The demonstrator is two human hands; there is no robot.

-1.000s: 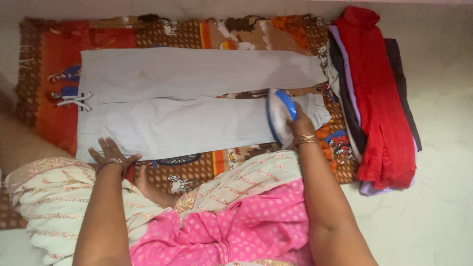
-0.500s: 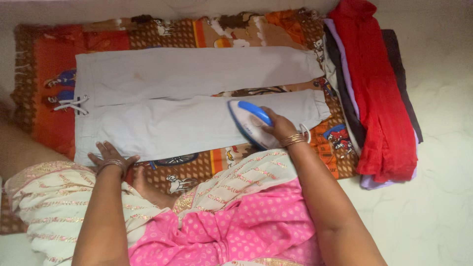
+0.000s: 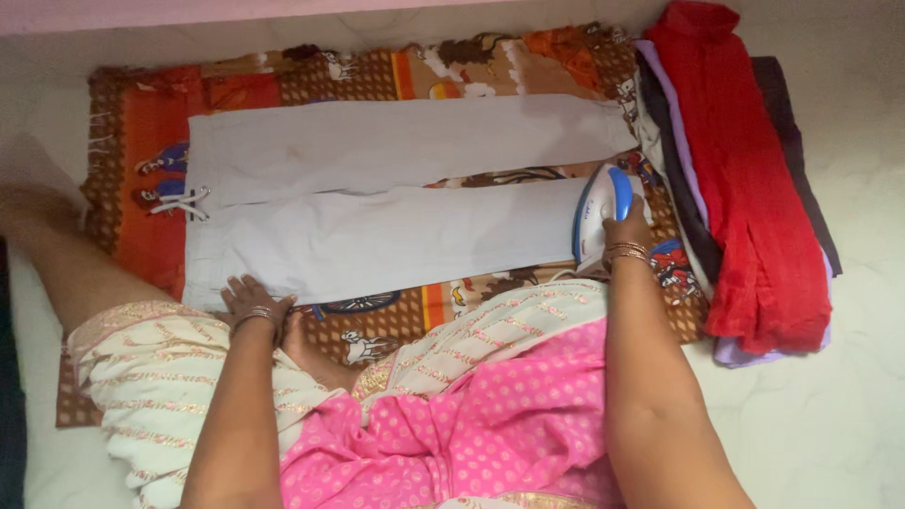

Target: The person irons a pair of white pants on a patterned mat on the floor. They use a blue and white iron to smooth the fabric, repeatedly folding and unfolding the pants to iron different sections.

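Observation:
A pair of light grey trousers (image 3: 377,203) lies flat on a patterned orange and brown cloth (image 3: 132,226) spread on the floor, waist with a drawstring to the left. My right hand (image 3: 627,224) grips the blue handle of a white and blue iron (image 3: 596,215), which rests on the hem end of the near trouser leg. My left hand (image 3: 253,300) presses flat, fingers spread, on the near edge of the trousers by the waist. Both wrists wear bangles.
A pile of folded clothes, a red one (image 3: 745,179) on top of dark and lilac ones, lies to the right of the cloth. My pink dotted garment (image 3: 471,424) and cream dupatta cover my lap. Pale floor (image 3: 848,377) surrounds the cloth.
The iron slid left along the near trouser leg, then back right to its hem end. My left hand stayed pressed on the trousers near the waist.

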